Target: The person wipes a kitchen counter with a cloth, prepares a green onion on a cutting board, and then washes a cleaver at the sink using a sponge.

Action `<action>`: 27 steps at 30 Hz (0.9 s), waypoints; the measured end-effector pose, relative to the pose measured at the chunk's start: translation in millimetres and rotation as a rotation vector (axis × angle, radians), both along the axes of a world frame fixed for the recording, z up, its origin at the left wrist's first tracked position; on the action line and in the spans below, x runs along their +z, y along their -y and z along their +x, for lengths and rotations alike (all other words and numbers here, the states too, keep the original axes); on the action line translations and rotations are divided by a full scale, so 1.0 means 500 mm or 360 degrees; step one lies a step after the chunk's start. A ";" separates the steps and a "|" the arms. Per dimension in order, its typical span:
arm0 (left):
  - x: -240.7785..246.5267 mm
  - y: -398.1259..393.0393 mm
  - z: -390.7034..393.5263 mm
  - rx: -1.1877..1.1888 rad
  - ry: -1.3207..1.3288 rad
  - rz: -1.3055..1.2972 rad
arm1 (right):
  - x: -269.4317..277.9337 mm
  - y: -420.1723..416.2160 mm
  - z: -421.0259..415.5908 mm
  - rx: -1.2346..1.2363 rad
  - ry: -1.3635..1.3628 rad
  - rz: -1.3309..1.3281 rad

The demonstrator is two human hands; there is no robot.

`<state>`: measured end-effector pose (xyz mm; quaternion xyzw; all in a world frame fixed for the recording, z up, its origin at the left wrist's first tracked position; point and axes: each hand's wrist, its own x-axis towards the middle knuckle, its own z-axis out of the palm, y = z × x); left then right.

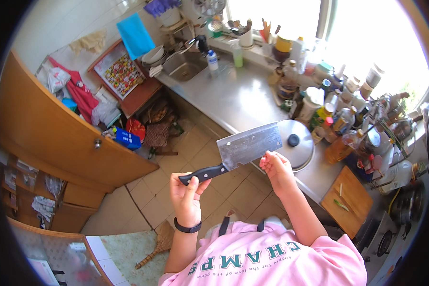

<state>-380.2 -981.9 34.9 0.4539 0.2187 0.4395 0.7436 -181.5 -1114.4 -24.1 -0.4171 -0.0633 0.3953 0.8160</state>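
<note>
A Chinese-style cleaver (250,144) with a broad steel blade and a black riveted handle is held up in front of me. My left hand (186,196), with a dark band on its wrist, grips the handle, thumb on top. At the blade's lower edge near its front end, my right hand (277,169) has its thumb and forefinger pinched together, the other fingers curled. Its fingertips appear to touch the blade. Behind the blade's front end sits a domed metal lid (300,150) with a black knob, partly covered by the blade.
A steel counter (232,89) runs to a sink (186,68). Bottles (341,146) crowd the window side. A wooden cutting board (346,200) bears pieces of scallion, near a gas stove (382,243). A wooden door (75,132) stands left; a whisk broom (161,239) lies lower left.
</note>
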 end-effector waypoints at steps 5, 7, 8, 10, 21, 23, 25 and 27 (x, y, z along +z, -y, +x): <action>-0.022 -0.151 -0.073 -0.0336 -0.0424 -0.0022 | -0.018 -0.142 -0.009 -0.0013 0.0043 -0.0088; -0.038 -0.220 -0.079 -0.0597 -0.0644 -0.0030 | -0.026 -0.197 0.002 -0.0022 0.0091 -0.0175; -0.046 -0.254 -0.077 -0.0702 -0.0762 -0.0052 | -0.030 -0.225 0.010 -0.0013 0.0143 -0.0216; -0.069 -0.321 -0.056 -0.0995 -0.0948 -0.0088 | -0.042 -0.286 0.034 0.0009 0.0251 -0.0289; -0.152 -0.686 0.172 -0.0596 -0.1727 0.1254 | -0.146 -0.737 0.204 0.0230 0.0154 -0.0539; -0.157 -0.761 0.194 -0.0529 -0.1847 0.1283 | -0.160 -0.814 0.232 0.0342 0.0254 -0.0645; -0.167 -0.832 0.202 -0.0418 -0.1844 0.1443 | -0.180 -0.888 0.249 0.0409 0.0346 -0.0708; -0.183 -0.901 0.213 -0.0363 -0.1841 0.1530 | -0.199 -0.959 0.268 0.0475 0.0466 -0.0841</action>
